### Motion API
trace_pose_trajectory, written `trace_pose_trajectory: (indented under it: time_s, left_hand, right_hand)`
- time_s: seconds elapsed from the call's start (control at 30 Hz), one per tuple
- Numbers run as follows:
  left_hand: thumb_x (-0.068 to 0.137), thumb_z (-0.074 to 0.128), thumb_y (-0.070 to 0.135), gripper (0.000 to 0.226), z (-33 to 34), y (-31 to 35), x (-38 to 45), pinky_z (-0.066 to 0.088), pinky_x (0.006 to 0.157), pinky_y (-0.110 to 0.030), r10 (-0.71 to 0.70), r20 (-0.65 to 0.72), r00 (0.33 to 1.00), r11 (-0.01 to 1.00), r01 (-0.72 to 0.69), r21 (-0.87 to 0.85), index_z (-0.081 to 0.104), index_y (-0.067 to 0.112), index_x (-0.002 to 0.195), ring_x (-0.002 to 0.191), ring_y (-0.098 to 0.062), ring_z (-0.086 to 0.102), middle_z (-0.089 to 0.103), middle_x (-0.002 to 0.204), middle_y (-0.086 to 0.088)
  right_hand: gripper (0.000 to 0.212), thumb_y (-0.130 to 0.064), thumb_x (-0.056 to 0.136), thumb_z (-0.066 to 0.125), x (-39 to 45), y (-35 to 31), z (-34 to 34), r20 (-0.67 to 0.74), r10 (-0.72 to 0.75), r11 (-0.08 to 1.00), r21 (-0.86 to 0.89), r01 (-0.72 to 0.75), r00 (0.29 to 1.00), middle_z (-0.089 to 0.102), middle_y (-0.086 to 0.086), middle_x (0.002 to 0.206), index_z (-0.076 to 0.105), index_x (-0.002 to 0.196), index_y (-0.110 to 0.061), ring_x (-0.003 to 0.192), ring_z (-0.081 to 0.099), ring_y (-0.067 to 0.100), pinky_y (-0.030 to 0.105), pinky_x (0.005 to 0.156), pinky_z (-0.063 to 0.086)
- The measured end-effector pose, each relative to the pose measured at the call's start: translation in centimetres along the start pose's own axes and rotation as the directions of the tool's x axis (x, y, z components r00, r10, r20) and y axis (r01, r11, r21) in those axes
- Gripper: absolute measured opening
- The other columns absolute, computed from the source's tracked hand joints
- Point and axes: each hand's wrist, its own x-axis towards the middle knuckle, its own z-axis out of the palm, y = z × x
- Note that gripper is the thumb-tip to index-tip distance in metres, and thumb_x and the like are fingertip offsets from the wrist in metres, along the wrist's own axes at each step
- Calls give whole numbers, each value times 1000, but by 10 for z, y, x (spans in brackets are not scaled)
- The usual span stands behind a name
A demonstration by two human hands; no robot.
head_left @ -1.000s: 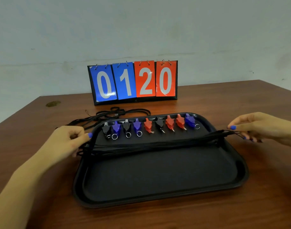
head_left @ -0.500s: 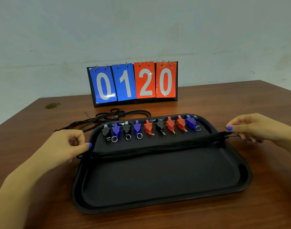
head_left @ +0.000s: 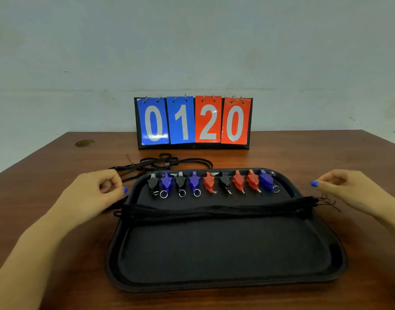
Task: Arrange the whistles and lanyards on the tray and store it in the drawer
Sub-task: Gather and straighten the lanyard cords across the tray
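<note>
Both hands have let go of the bundle of lanyards since half a second ago and lifted away from its ends, leaving it stretched across the black tray from its left rim to its right rim. The brown wooden surface runs back to a pale grey-green wall, and a flip scoreboard reading 0120 stands at the far edge. The left hand hangs just beside the tray's far left corner, its grip loosely curled on nothing, thumb toward the rim. The right hand hovers off the right rim, fingers relaxed, its grip holding nothing, above the bundle's thin cord ends. A row of nine whistles lies along the tray's far edge. Loose lanyards lie on the surface behind the tray's far left corner.
</note>
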Motion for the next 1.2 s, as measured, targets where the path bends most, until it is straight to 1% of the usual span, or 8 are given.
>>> trace_pose_trajectory:
  time_s: [0.2, 0.3, 0.43, 0.63, 0.77, 0.87, 0.97, 1.2]
  left_hand:
    - [84, 60, 17, 17, -9, -38, 6, 41, 57, -34, -90, -289, 953, 979, 138, 149, 55, 22, 68, 62, -22, 51, 57, 65, -2]
    - [83, 60, 23, 5, -12, -58, 5, 47, 73, -39, -173, -346, 922, 955, 243, 170, 60, 27, 80, 84, -24, 55, 59, 84, 2]
    - [83, 60, 35, 8, -11, -62, 4, 46, 76, -41, -273, -392, 878, 951, 307, 25, 58, 32, 76, 86, -25, 53, 55, 80, 5]
    - [80, 59, 22, 12, -14, -71, 1, 47, 79, -40, -346, -390, 853, 928, 373, -8, 57, 34, 78, 93, -24, 55, 55, 82, 10]
    - [81, 62, 12, 22, -14, -67, 4, 49, 75, -36, -296, -296, 908, 954, 262, -148, 59, 33, 75, 87, -19, 57, 59, 85, 11]
    - [83, 60, 4, 28, -16, -53, 4, 46, 66, -18, -128, -12, 992, 968, 122, -219, 65, 31, 85, 83, -13, 59, 65, 93, 7]
    - [82, 65, 9, 28, -13, -45, 3, 44, 69, -16, -45, 271, 962, 983, 90, -159, 64, 35, 94, 85, -7, 58, 63, 97, 12]
    - [85, 63, 21, 12, -11, -49, 4, 41, 61, -19, -254, 213, 943, 963, 227, 144, 59, 27, 76, 74, -9, 56, 61, 82, 4]
  right_hand:
    - [19, -32, 87, 60, -7, -49, 20, -111, -170, 984, -72, 162, 979, 66, -5, 77, 60, 68, -26, 68, 59, 15, 33, 63, 48]
    - [19, -32, 87, 59, -15, -94, 29, 29, -271, 954, -122, 272, 962, 64, -7, 67, 60, 69, -27, 63, 58, 9, 28, 59, 46]
    - [17, -36, 87, 58, -32, -156, 47, 189, -425, 888, -106, 448, 885, 64, -7, 68, 60, 72, -29, 61, 57, 5, 15, 56, 40]
    - [10, -39, 87, 54, -53, -193, 103, 322, -574, 769, -102, 630, 753, 62, -12, 70, 60, 85, -31, 70, 60, 4, 23, 72, 52]
    - [10, -41, 87, 52, -58, -183, 124, 303, -594, 755, -110, 647, 745, 57, -16, 68, 58, 89, -32, 73, 58, 4, 19, 69, 48]
    - [11, -42, 87, 52, -59, -175, 126, 234, -598, 768, -103, 632, 766, 58, -13, 68, 57, 88, -33, 73, 56, 5, 18, 64, 45]
    - [9, -42, 87, 53, -61, -170, 122, 190, -585, 797, -51, 602, 789, 61, -9, 73, 58, 88, -34, 80, 52, -2, 19, 65, 45]
    - [7, -39, 87, 54, -61, -167, 126, 147, -572, 814, -16, 581, 807, 60, -11, 71, 59, 87, -34, 85, 50, -5, 18, 63, 44]
